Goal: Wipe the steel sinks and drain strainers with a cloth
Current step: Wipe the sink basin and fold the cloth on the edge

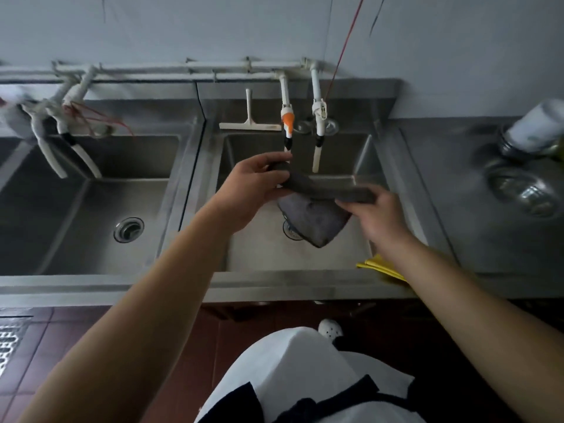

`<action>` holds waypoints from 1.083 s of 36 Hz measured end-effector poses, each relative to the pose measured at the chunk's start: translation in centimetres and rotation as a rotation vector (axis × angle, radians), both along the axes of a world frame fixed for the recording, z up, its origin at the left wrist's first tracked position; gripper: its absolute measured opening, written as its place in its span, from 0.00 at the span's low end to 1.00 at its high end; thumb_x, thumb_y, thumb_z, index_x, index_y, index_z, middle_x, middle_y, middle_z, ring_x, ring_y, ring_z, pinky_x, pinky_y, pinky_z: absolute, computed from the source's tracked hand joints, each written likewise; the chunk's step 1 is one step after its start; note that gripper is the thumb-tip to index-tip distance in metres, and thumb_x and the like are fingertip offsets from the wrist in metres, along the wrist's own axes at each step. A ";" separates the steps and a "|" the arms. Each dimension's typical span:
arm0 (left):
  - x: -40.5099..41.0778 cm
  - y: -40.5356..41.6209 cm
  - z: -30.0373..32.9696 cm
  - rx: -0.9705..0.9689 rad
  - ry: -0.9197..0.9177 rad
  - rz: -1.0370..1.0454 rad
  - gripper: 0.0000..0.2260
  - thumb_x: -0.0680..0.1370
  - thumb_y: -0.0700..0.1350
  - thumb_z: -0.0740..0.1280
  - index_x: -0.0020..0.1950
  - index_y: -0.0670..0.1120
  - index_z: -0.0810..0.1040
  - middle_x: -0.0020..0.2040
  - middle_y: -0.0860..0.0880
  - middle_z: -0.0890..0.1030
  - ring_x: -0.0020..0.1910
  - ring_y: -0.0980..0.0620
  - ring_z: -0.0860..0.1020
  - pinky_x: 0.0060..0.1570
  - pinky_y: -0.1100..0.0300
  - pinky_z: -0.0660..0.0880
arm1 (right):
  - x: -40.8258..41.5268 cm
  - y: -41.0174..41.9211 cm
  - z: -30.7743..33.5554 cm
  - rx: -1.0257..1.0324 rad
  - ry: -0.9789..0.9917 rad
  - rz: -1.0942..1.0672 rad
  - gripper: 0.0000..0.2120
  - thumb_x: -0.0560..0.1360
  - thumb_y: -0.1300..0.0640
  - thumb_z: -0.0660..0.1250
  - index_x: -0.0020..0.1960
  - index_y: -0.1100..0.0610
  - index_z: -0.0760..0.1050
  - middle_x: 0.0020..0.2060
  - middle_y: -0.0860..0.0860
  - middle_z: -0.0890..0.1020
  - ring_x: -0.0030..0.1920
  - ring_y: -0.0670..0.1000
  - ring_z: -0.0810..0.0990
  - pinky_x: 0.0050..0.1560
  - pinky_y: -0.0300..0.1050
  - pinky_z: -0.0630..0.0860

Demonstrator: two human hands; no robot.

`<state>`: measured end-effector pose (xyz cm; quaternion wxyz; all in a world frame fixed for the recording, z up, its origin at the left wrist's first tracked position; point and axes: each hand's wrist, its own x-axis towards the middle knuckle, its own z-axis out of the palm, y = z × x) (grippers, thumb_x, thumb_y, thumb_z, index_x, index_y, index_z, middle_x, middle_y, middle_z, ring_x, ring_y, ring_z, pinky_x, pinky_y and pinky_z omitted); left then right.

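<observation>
Two steel sinks sit side by side: left sink [91, 209] at abt 9 o'clock of frame centre, right sink [305, 257] dead centre. Both look unwiped so far, a judgement only.

Cloth [317, 218], dark grey, is held in the air over the right sink, not touching the steel. Top edge is bunched into a thick band, long axis running roughly 10 to 4 o'clock, from left hand to right hand. The rest sags below the band, w/ its lowest corner pointing down toward 6 o'clock.

Left hand [253, 184] has fingers curled round the upper end of the band. Right hand [375, 209] pinches the lower end, thumb on top.

Left strainer [128, 229] is in plain view. Right strainer [292, 230] is mostly hidden behind the hanging cloth, only its left rim shows.

Risks, as judgement:
- Cloth stays bunched, so only a narrow strip meets the steel and patches get missed.
- The two tap hoses [317, 154] hang at 12 o'clock just behind the left hand; a wide sweep could snag them.
- Squeegee [250, 123] leans on the back ledge and could get knocked into the basin.
- Yellow gloves [378, 267] lie on the front rim at 4 o'clock, under the right forearm; an elbow could drag them off.
</observation>
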<state>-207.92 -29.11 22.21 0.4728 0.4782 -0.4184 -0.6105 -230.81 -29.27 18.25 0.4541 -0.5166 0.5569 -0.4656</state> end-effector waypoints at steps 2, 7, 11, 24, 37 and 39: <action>2.0 0.9 0.2 -0.068 -0.188 -0.103 0.21 0.74 0.31 0.72 0.65 0.45 0.78 0.57 0.41 0.82 0.53 0.47 0.83 0.53 0.56 0.81 | 0.5 0.2 1.4 -0.086 0.012 0.036 0.11 0.70 0.65 0.76 0.40 0.49 0.82 0.37 0.45 0.84 0.39 0.38 0.81 0.40 0.30 0.75; 4.4 2.5 1.3 -0.267 -0.605 -0.038 0.13 0.74 0.37 0.74 0.57 0.47 0.82 0.51 0.49 0.84 0.51 0.53 0.83 0.57 0.52 0.80 | 0.6 0.2 5.1 -0.032 0.074 0.254 0.13 0.71 0.66 0.74 0.41 0.47 0.86 0.40 0.45 0.87 0.44 0.42 0.84 0.45 0.33 0.78; 6.1 3.3 3.2 -0.314 -0.738 -0.002 0.07 0.76 0.47 0.73 0.53 0.50 0.83 0.56 0.46 0.75 0.55 0.49 0.77 0.59 0.50 0.77 | 0.8 0.3 8.2 0.030 0.036 0.407 0.05 0.70 0.61 0.76 0.45 0.54 0.86 0.45 0.51 0.88 0.47 0.48 0.86 0.47 0.38 0.80; 4.8 8.4 -5.7 0.078 -0.156 0.069 0.09 0.69 0.46 0.77 0.49 0.50 0.85 0.48 0.46 0.87 0.53 0.41 0.84 0.42 0.59 0.81 | 1.4 3.7 0.8 0.368 -0.158 0.306 0.07 0.76 0.55 0.70 0.44 0.56 0.85 0.41 0.57 0.86 0.40 0.57 0.84 0.36 0.51 0.82; 1.5 10.2 -11.9 0.533 -0.220 -0.077 0.16 0.73 0.35 0.74 0.59 0.47 0.78 0.55 0.43 0.83 0.55 0.42 0.82 0.56 0.45 0.80 | -0.5 6.4 -8.4 0.888 -0.457 0.405 0.22 0.77 0.52 0.69 0.68 0.57 0.75 0.62 0.57 0.82 0.62 0.56 0.81 0.64 0.54 0.76; 0.9 10.9 -13.3 0.542 -0.276 -0.063 0.13 0.74 0.31 0.71 0.57 0.41 0.81 0.52 0.41 0.84 0.52 0.41 0.82 0.56 0.46 0.80 | -0.6 7.5 -9.8 0.928 -0.399 0.307 0.18 0.76 0.63 0.69 0.65 0.63 0.77 0.60 0.61 0.82 0.60 0.59 0.82 0.63 0.55 0.77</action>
